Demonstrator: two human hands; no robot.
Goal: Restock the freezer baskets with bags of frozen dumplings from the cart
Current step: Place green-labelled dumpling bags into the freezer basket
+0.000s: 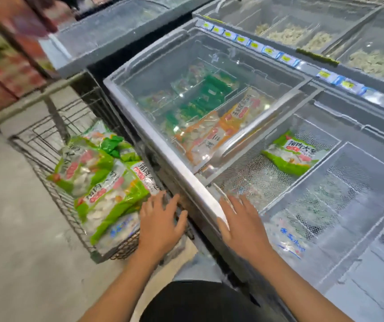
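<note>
We count three green bags of frozen dumplings (98, 180) piled in the wire cart (47, 145), though a fourth may lie partly hidden at the back, and at least one pale bag with blue print (121, 228) lies under them at the near end. One green bag (290, 154) lies alone in a white mesh freezer basket (251, 180) under the open part of the chest freezer (186, 180). Beneath the slid-back glass lid (209, 89) we see two orange-and-white bags (211, 133) side by side, and a row of dark green packs (207, 96) behind them. Another pale bag with blue lettering (288, 238) sits in the nearest basket.

Both our arms reach forward, bare to the elbow. Our left hand (159, 225) hovers palm down over the cart's near corner, fingers spread and straight, holding nothing, its fingertips just beside the edge of the closest green bag. Our right hand (242, 225) is likewise flat and empty, fingers extended over the freezer's metal rim, above the mesh basket.

The bags are glossy, soft plastic pillows with clear windows showing pale dumplings. The cart is thin dark wire in a grid; the baskets are fine white mesh with solid frames. The floor (12, 228) is smooth grey concrete.
</note>
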